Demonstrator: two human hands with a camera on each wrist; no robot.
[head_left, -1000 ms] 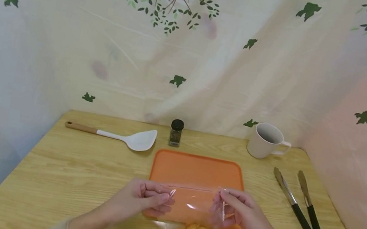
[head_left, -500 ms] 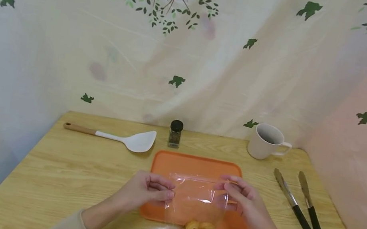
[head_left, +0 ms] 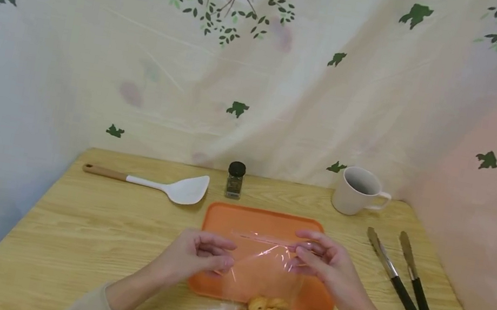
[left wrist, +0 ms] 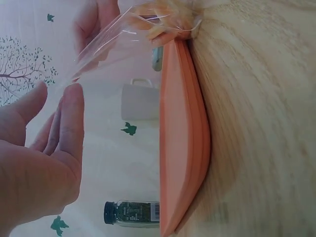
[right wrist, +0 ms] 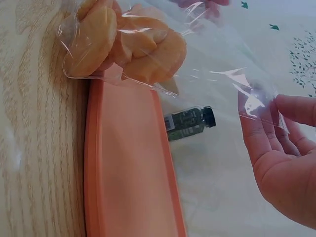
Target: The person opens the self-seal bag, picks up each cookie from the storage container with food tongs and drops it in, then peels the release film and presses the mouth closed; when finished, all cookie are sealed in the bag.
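A clear plastic zip bag (head_left: 255, 274) hangs in front of the orange tray (head_left: 238, 218), with several golden-brown cookies (head_left: 263, 309) gathered at its bottom. My right hand (head_left: 331, 265) pinches the bag's upper right corner between thumb and fingers, which the right wrist view shows at the bag's corner. On the other side, my left hand (head_left: 194, 255) is beside the bag's left edge. Its thumb and fingers stand apart in the left wrist view, fingertips close to the film and pinching nothing.
A white spatula (head_left: 185, 190) with a wooden handle lies at the back left. Behind the tray stands a black-capped spice jar (head_left: 235, 181). A mug (head_left: 354, 194) is at the back right, and black-handled tongs (head_left: 407, 297) lie on the right.
Both hands and the bag have risen slightly over the tray. The left hand's thumb and fingers have come off the bag's left edge, while the right hand keeps hold of its corner.
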